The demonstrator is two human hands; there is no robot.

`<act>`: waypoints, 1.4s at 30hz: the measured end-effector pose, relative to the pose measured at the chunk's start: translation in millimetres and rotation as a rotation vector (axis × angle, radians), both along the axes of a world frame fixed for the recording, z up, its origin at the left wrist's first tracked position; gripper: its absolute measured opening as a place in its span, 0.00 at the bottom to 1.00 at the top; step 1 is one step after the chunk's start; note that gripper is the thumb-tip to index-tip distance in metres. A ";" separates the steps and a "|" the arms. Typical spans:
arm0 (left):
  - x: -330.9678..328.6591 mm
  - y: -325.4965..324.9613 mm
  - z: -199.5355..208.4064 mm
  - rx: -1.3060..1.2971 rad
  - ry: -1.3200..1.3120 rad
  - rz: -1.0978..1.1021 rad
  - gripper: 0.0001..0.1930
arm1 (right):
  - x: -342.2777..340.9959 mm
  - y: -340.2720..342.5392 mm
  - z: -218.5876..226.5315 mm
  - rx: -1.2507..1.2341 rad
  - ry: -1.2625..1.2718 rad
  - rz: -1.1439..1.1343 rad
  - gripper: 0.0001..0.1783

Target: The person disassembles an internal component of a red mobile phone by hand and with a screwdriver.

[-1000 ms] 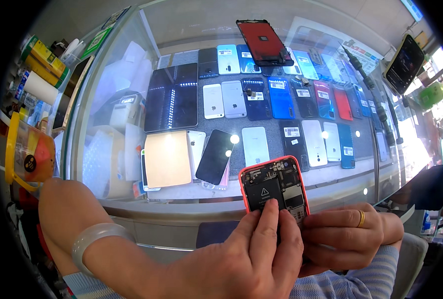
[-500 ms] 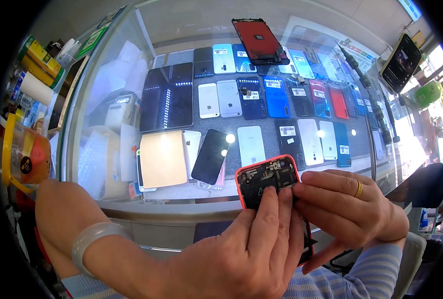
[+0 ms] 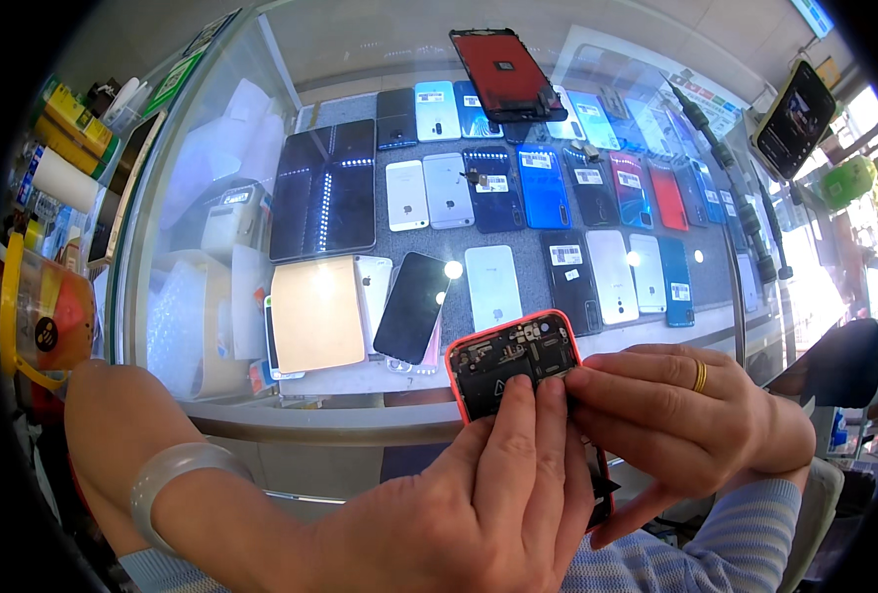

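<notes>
We see the left hand (image 3: pixel 439 514) laid over an opened smartphone in a coral-red frame (image 3: pixel 493 358), which is tilted in front of the person, just past the near edge of a glass-topped display case (image 3: pixel 291 432). The left hand's fingers are extended and pressed close together, two fingertips resting on the phone's black inner parts; we cannot tell where its thumb sits underneath. A pale, translucent bangle (image 3: pixel 187 484) circles the left wrist.

Coming in from the other side, the right hand (image 3: pixel 691 420) has its upper fingers pressed together, their tips meeting the right part of the phone beside the left fingertips. A lower digit stands spread away from them, near the phone's bottom end. We cannot tell whether the right fingertips pinch anything, as whatever is between them is hidden. One finger wears a gold-coloured ring (image 3: pixel 701 377), and a blue-and-white striped sleeve (image 3: pixel 746 524) covers the forearm.

Beyond the hands, we see rows of phones, among them a glossy bright-blue phone (image 3: pixel 544 188) and a plain white phone (image 3: pixel 494 287). Nearer the left lie a slanted black-screened phone (image 3: pixel 414 308) and a flat beige square (image 3: pixel 317 314). A rectangular red-backed panel with a black border (image 3: pixel 508 74) lies toward the far side, and a clear tub with a yellow handle (image 3: pixel 53 316) stands at far left.
</notes>
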State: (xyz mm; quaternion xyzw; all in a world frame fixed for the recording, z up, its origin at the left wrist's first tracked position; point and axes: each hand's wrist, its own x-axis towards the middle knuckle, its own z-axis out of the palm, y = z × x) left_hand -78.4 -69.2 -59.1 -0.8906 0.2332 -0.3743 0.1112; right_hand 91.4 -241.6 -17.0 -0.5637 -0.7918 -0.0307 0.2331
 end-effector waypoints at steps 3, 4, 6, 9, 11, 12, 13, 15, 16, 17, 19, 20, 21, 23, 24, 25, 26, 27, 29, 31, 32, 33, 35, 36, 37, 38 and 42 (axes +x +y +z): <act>1.3 1.0 -1.4 -0.001 -0.015 -0.006 0.13 | 3.6 0.7 1.7 -0.012 0.038 0.008 0.40; 1.5 1.9 -1.9 0.004 -0.017 -0.010 0.13 | 4.5 1.1 1.4 -0.008 0.040 0.009 0.40; 1.7 3.7 -2.3 0.016 -0.014 -0.019 0.13 | 5.1 1.2 0.7 0.000 0.033 0.012 0.40; 1.9 3.2 -0.9 0.022 -0.016 -0.029 0.14 | 4.1 0.2 -1.5 0.019 0.010 0.011 0.41; 0.4 0.1 2.9 -0.042 0.019 -0.021 0.14 | 3.0 -0.7 -3.8 0.040 -0.004 0.007 0.41; -1.2 -2.8 6.0 -0.106 0.060 -0.012 0.14 | 2.8 -1.2 -4.8 0.053 -0.012 0.010 0.41; -1.1 -3.0 7.6 -0.140 0.076 -0.006 0.14 | 2.7 -1.5 -6.1 0.066 -0.020 0.012 0.42; -0.2 -2.4 10.4 -0.178 0.084 0.001 0.14 | 2.7 -2.6 -8.1 0.088 -0.025 0.015 0.42; 1.6 0.2 10.2 -0.142 0.071 -0.006 0.13 | 2.8 -3.1 -9.1 0.095 -0.023 0.016 0.42; 4.3 2.0 9.0 -0.106 0.058 -0.014 0.13 | 2.6 -3.9 -9.7 0.103 -0.021 0.017 0.41; 10.8 7.1 4.0 -0.007 0.014 -0.037 0.13 | 1.8 -5.6 -10.6 0.092 0.008 0.006 0.32; 13.2 10.2 1.2 0.014 -0.014 -0.042 0.13 | 1.0 -6.6 -11.0 0.088 0.023 0.001 0.28; 16.9 9.5 -2.4 -0.022 -0.051 -0.037 0.13 | 0.7 -7.1 -11.5 0.094 0.026 0.001 0.28; 19.7 9.7 -6.4 -0.064 -0.072 -0.039 0.13 | 0.1 -7.7 -12.8 0.107 0.034 0.002 0.27; 19.0 9.6 -6.3 -0.070 -0.056 -0.047 0.13 | 0.2 -7.5 -13.6 0.114 0.034 0.001 0.27; 19.5 10.1 -6.4 -0.062 -0.047 -0.052 0.13 | 0.4 -7.2 -14.4 0.122 0.032 0.001 0.27; 19.1 10.3 -5.3 -0.054 -0.038 -0.056 0.13 | 0.7 -6.7 -15.1 0.130 0.030 0.000 0.26; 19.1 11.6 -3.8 -0.034 -0.035 -0.056 0.12 | 1.3 -5.8 -16.0 0.147 0.030 0.009 0.30; 19.5 12.9 -0.4 0.004 -0.028 -0.058 0.12 | 2.4 -4.3 -17.0 0.183 0.030 0.029 0.37; 19.8 11.9 2.5 0.008 -0.025 -0.059 0.12 | 3.0 -3.3 -16.7 0.177 0.042 0.033 0.36; 19.3 11.2 3.8 -0.005 -0.025 -0.058 0.12 | 2.9 -3.0 -16.4 0.174 0.048 0.036 0.35; 18.9 8.5 3.9 -0.050 -0.029 -0.052 0.12 | 2.9 -3.0 -15.6 0.163 0.040 0.033 0.35; 15.8 6.3 4.4 -0.109 -0.014 -0.039 0.11 | 2.3 -3.0 -13.9 0.144 0.025 0.029 0.34; 13.6 6.1 4.6 -0.124 0.004 -0.034 0.11 | 2.2 -2.9 -13.1 0.148 0.022 0.032 0.34; 12.7 7.8 4.3 -0.103 0.015 -0.040 0.11 | 2.2 -2.8 -12.6 0.152 0.019 0.034 0.33; 12.2 8.3 3.8 -0.082 0.027 -0.047 0.11 | 2.2 -2.6 -12.2 0.155 0.017 0.036 0.33; 19.3 11.6 9.5 -0.044 0.022 -0.074 0.10 | 2.6 -3.2 -11.2 0.132 -0.012 0.030 0.33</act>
